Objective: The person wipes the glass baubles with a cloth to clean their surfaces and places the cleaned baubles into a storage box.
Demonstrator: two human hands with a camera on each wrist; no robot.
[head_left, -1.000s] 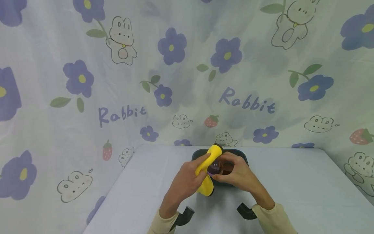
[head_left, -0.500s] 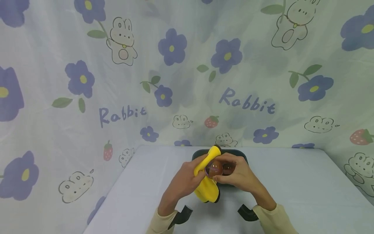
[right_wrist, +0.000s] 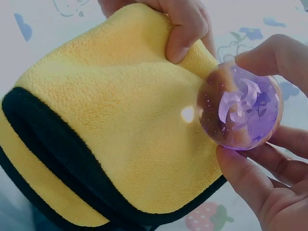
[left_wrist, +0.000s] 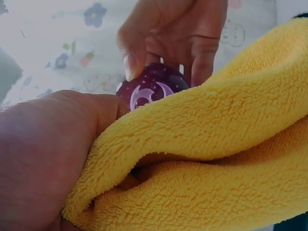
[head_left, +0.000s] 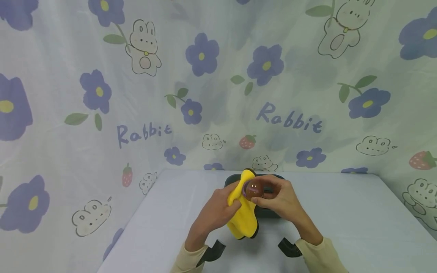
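My left hand grips a yellow fleecy cloth with dark edging, which hangs folded below the fingers. Thumb and fingers of my right hand hold a clear glass ball beside the cloth. In the right wrist view the ball shows a purple swirl pattern inside, and the cloth spreads next to it. The left wrist view has the cloth in front, partly covering the purple ball behind it.
A dark tray stands on the white table behind and under the hands. Black curved pieces are at both sleeves. A curtain with flowers and rabbits hangs behind the table.
The ball has risen slightly and turned in my right fingers, showing brownish where it looked purple. The cloth has swung open and hangs wider below my left hand.
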